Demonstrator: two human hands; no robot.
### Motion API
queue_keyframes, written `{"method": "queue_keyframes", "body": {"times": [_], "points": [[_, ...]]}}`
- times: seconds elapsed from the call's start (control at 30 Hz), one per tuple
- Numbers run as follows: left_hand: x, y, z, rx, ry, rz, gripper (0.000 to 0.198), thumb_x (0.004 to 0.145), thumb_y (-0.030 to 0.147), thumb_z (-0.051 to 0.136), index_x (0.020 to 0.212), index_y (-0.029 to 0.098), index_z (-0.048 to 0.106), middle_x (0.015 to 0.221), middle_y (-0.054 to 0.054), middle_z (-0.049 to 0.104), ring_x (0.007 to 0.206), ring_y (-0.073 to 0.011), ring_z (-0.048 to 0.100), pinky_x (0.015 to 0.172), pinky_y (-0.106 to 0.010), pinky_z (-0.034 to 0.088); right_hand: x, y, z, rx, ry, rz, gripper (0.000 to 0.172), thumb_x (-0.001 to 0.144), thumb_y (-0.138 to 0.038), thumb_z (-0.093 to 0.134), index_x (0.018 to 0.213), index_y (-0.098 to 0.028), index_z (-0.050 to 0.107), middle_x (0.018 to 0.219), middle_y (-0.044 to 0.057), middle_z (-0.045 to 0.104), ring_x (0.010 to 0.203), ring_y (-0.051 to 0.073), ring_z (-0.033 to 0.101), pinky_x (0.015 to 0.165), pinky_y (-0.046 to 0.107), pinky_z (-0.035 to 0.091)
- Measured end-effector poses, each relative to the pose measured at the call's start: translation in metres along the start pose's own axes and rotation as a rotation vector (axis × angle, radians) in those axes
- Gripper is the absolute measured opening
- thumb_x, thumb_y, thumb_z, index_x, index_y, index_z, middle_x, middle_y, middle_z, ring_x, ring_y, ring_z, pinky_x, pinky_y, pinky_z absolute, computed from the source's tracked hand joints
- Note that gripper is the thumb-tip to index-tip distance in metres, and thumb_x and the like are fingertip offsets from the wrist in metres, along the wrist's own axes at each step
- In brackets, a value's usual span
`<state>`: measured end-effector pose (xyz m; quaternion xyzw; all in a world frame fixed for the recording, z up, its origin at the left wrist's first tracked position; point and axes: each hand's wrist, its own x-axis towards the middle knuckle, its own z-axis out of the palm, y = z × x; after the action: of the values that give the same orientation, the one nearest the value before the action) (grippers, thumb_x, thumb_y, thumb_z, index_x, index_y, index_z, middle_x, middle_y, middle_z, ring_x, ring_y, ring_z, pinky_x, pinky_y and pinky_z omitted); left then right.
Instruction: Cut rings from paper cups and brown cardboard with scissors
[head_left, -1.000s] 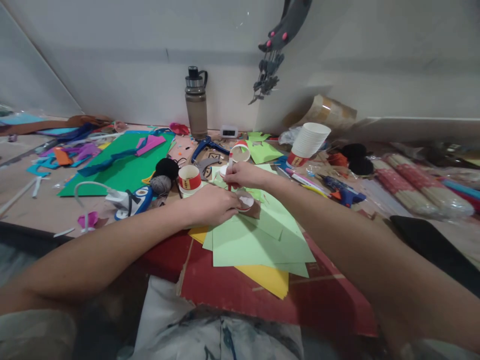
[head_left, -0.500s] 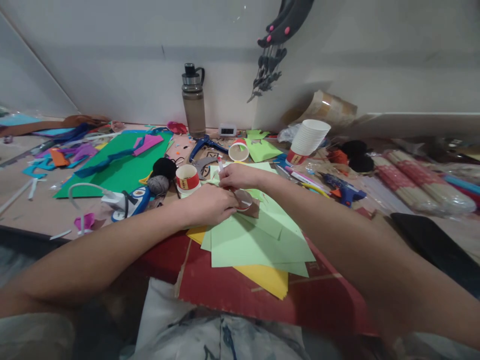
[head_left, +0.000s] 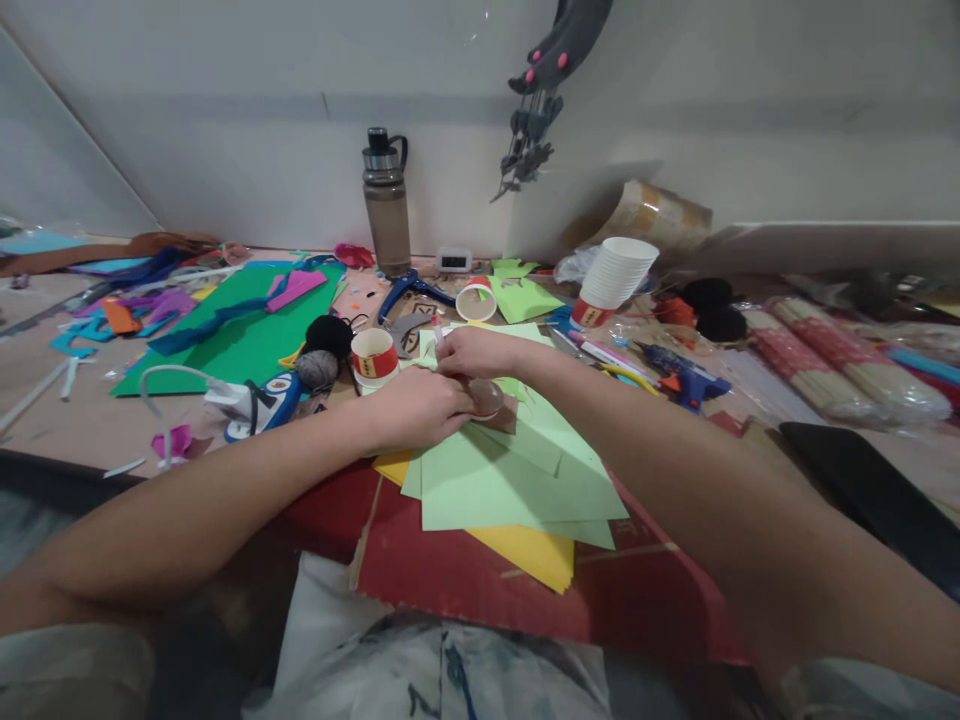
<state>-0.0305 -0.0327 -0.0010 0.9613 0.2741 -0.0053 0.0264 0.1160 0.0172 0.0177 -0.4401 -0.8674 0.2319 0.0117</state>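
Observation:
My left hand (head_left: 427, 408) is curled over a paper cup (head_left: 489, 400) tipped on its side above the green paper; much of the cup is hidden by my fingers. Close against it, my right hand (head_left: 474, 355) is closed around a slim white pen with a reddish end (head_left: 438, 328), which sticks up past the knuckles. Its lower tip is out of sight behind the hands. Light green sheets (head_left: 517, 490) lie under both hands, with yellow sheets (head_left: 532, 555) beneath. An upright red and white paper cup (head_left: 376, 358) stands just left of my hands.
Behind are another paper cup (head_left: 475, 302), a water bottle (head_left: 388, 215) and a small digital clock (head_left: 454, 261). A leaning stack of cups (head_left: 615, 280) and a blue glue gun (head_left: 686, 378) lie right. Yarn balls (head_left: 319, 368), a power strip (head_left: 274, 405) and green sheet (head_left: 217, 350) are left.
Both hands stay at the same place on the cup and pen, with only a very slight shift. The whole view has drifted a little.

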Motion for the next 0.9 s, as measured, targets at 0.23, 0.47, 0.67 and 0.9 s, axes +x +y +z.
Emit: {"method": "queue_keyframes", "body": {"times": [0.23, 0.47, 0.67, 0.9], "points": [[-0.001, 0.0, 0.001, -0.038, 0.019, -0.01, 0.033, 0.092, 0.032, 0.043, 0.11, 0.029, 0.071, 0.098, -0.004, 0.073, 0.085, -0.0208, 0.066, 0.076, -0.032, 0.047, 0.004, 0.0, 0.002, -0.085, 0.028, 0.01, 0.02, 0.08, -0.022, 0.052, 0.069, -0.015, 0.067, 0.069, 0.005, 0.066, 0.059, 0.013, 0.049, 0.054, 0.025, 0.031], [0.0, -0.001, -0.001, -0.037, 0.005, 0.037, 0.035, 0.094, 0.03, 0.04, 0.116, 0.033, 0.067, 0.105, -0.002, 0.073, 0.088, -0.0208, 0.067, 0.072, -0.031, 0.046, 0.0, 0.006, 0.002, 0.035, 0.055, 0.042, 0.02, 0.077, -0.018, 0.051, 0.065, -0.014, 0.065, 0.063, 0.004, 0.064, 0.059, 0.014, 0.052, 0.057, 0.025, 0.035], [0.0, -0.002, 0.0, -0.021, 0.007, 0.039, 0.034, 0.094, 0.031, 0.041, 0.115, 0.032, 0.067, 0.106, -0.002, 0.073, 0.089, -0.021, 0.067, 0.074, -0.032, 0.047, -0.001, 0.013, 0.004, 0.138, 0.1, 0.083, 0.021, 0.077, -0.016, 0.051, 0.058, -0.016, 0.059, 0.057, 0.002, 0.061, 0.055, 0.012, 0.052, 0.056, 0.023, 0.036], [0.0, -0.003, 0.0, -0.03, 0.002, 0.055, 0.035, 0.094, 0.031, 0.041, 0.119, 0.034, 0.065, 0.114, 0.0, 0.071, 0.094, -0.02, 0.066, 0.078, -0.031, 0.047, -0.005, 0.022, 0.01, 0.266, 0.169, 0.144, 0.02, 0.079, -0.018, 0.053, 0.06, -0.016, 0.057, 0.057, -0.001, 0.058, 0.055, 0.01, 0.051, 0.056, 0.021, 0.036]]}}
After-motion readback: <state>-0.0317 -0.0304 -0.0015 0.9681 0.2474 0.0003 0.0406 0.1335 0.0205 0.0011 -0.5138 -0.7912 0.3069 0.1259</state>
